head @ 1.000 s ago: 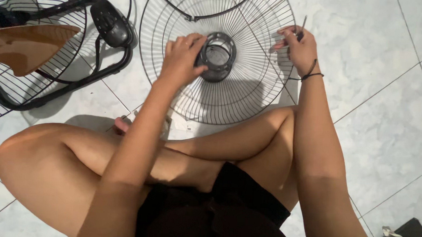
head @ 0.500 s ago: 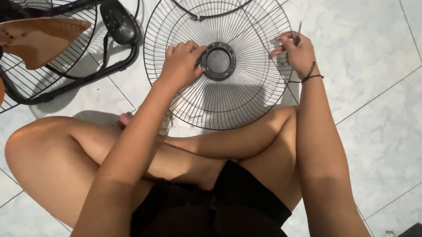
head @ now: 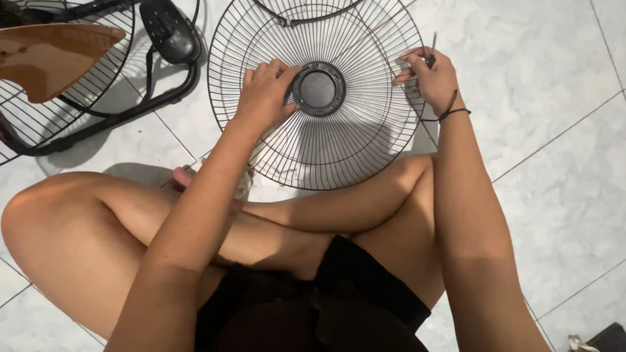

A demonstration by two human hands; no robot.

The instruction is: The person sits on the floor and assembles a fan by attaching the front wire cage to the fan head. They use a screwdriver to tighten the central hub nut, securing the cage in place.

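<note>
Head view: a round wire fan guard [head: 342, 139] lies flat on the pale tiled floor [head: 558, 101] before the seated person's crossed legs. The left hand [head: 264, 94] rests on its wires, fingers curled against the black centre disc [head: 319, 88]. The right hand [head: 431, 76], at the guard's right rim, pinches a thin dark tool [head: 432, 50]. A second guard [head: 53, 70] with a brown blade [head: 50, 56] lies at upper left.

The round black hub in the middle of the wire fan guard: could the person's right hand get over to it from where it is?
Probably yes. The right hand rests at the wire guard's rim, pinching a thin tool, with only open wires between it and the hub. The left hand touches the hub's far side.
</note>
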